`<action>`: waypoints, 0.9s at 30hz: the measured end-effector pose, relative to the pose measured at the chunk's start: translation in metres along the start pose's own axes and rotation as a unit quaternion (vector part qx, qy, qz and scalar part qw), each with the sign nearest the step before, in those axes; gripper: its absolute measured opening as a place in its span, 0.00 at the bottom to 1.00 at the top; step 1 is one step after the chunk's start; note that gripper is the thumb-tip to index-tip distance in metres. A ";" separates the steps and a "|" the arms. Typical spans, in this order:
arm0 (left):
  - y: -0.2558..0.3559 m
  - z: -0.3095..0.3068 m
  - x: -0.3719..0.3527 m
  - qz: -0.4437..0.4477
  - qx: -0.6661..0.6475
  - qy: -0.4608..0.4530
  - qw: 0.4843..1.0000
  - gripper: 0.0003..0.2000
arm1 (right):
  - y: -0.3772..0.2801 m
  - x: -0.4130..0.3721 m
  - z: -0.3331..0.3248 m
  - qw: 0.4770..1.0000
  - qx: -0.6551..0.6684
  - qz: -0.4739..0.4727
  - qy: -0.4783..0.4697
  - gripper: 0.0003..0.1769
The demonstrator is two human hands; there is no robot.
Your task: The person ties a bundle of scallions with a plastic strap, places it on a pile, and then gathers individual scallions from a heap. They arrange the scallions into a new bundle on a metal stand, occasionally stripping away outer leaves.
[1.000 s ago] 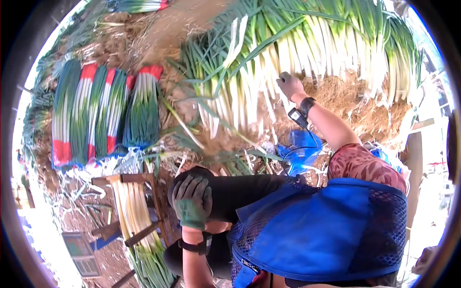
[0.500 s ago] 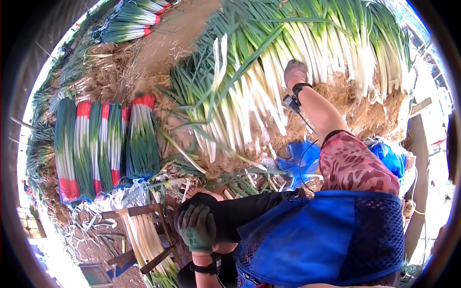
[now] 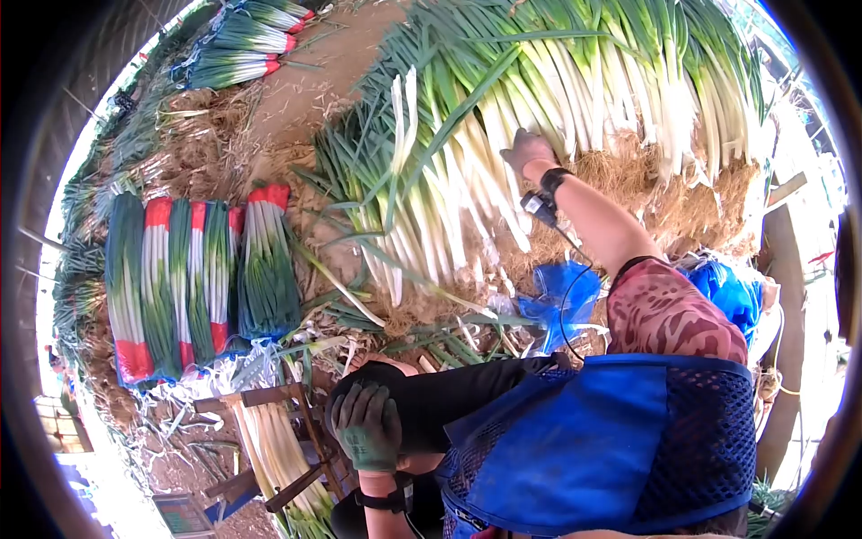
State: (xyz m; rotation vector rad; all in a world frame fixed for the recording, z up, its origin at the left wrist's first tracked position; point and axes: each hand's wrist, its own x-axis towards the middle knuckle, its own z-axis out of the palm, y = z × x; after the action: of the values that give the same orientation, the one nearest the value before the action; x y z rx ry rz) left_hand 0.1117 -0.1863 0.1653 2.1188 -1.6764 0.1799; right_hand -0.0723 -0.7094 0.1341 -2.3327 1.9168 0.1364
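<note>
My left hand (image 3: 368, 429), in a dark green and grey glove, rests on my black-clad knee (image 3: 355, 377) with its fingers laid flat over it. My right hand (image 3: 528, 151), in a greyish glove, reaches forward onto a wide heap of long green onions (image 3: 458, 175). Its thumb and a finger stand apart against the white stems, and nothing shows lifted in it. The onions lie with green leaves away from me and white stems and roots (image 3: 620, 171) toward me.
Onion bundles with red bands (image 3: 157, 269) lie at left, more bundles (image 3: 247, 45) at the far left. Onions sit in a wooden frame (image 3: 269, 395) beside my knee. Blue plastic (image 3: 561, 292) and trimmings lie before me. A cable (image 3: 566, 314) hangs from my right wrist.
My right hand has moved left along the stems, and its thumb and finger now show apart. My left hand stays on the knee. The view has shifted slightly.
</note>
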 end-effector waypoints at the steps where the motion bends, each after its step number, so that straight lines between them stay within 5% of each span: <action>1: 0.000 0.000 0.001 -0.002 0.001 -0.004 1.000 0.07 | -0.016 -0.004 0.003 0.999 0.024 0.039 -0.017 0.30; 2: 0.000 0.001 0.002 -0.002 0.001 -0.007 1.000 0.07 | -0.027 -0.010 0.007 0.995 0.047 0.078 -0.032 0.31; 5: -0.003 0.006 -0.003 -0.007 0.006 -0.004 1.000 0.07 | -0.040 0.008 0.062 0.952 -0.216 0.088 0.196 0.33; 6: -0.002 0.004 -0.002 -0.011 0.007 -0.001 1.000 0.07 | -0.034 0.028 0.080 0.958 -0.181 0.081 0.205 0.35; 9: 0.002 0.000 -0.005 -0.031 0.012 0.000 0.999 0.07 | -0.019 0.048 0.062 0.988 -0.003 0.111 0.107 0.36; 10: 0.000 0.002 -0.009 -0.040 0.015 0.000 0.999 0.07 | -0.005 0.069 0.081 0.987 -0.028 0.056 0.147 0.29; 12: -0.002 0.003 -0.011 -0.042 0.020 0.003 0.999 0.08 | 0.002 0.065 0.072 0.996 0.047 0.040 0.061 0.18; 14: -0.001 0.000 -0.007 -0.033 0.026 0.007 0.999 0.08 | -0.003 0.063 0.093 0.989 -0.112 -0.007 0.097 0.12; 16: -0.001 0.000 -0.003 -0.029 0.019 0.014 0.999 0.07 | -0.018 0.040 0.090 0.982 -0.121 0.057 0.130 0.12; 18: -0.003 0.001 -0.003 -0.027 0.016 0.028 0.999 0.06 | -0.020 0.049 0.112 0.923 -0.351 0.030 0.158 0.13; 19: -0.004 0.001 -0.004 -0.025 0.009 0.031 0.999 0.07 | -0.030 0.048 0.105 0.954 -0.230 0.133 0.141 0.17; 20: -0.004 0.000 -0.004 -0.022 0.004 0.038 0.999 0.07 | -0.026 0.052 0.100 0.965 -0.145 0.138 0.171 0.26; 22: -0.004 -0.002 -0.008 -0.019 -0.009 0.045 0.999 0.07 | -0.030 0.029 0.062 0.986 -0.067 0.145 0.050 0.33; 23: -0.005 -0.003 -0.009 -0.024 -0.011 0.044 0.999 0.08 | -0.026 0.033 0.062 0.984 -0.004 0.130 0.125 0.36; 27: -0.004 -0.008 -0.013 -0.030 -0.020 0.025 0.999 0.09 | -0.014 0.014 0.004 0.994 0.091 0.048 0.026 0.33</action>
State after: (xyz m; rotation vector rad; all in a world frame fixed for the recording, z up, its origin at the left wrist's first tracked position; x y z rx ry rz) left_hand 0.1132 -0.1703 0.1670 2.1150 -1.5734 0.1778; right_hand -0.0560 -0.7198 0.1282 -2.1484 1.9732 -0.0880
